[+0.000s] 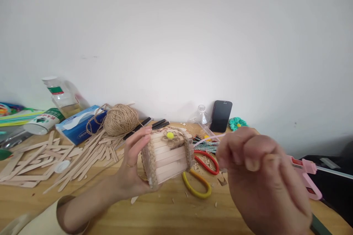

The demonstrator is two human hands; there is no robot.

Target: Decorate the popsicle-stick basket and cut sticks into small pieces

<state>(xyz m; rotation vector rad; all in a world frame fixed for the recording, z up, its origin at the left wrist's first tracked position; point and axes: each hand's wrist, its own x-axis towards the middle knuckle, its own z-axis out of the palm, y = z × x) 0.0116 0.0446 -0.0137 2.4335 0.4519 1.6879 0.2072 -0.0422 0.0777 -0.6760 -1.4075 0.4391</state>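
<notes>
My left hand (135, 161) grips a small craft-stick box (169, 156) by its left end and holds it tilted above the table. Twine trims the box's edges, and a yellow pom-pom (170, 135) sits on a twine bow on its front. Close to the camera, my right hand (264, 176) is closed with its fingers curled and pressed against the thumb. Whatever it pinches is hidden or too small to name. A thin pale pink strip (206, 139) runs between the box's right side and that hand; whether either touches it, I cannot tell.
Loose craft sticks (91, 159) cover the table's left side beside a twine ball (120, 119) and a tissue pack (79, 123). Red-and-yellow-handled scissors (197, 191) lie behind the box. A phone (221, 115) leans on the wall. A pink glue gun (309, 167) is at right.
</notes>
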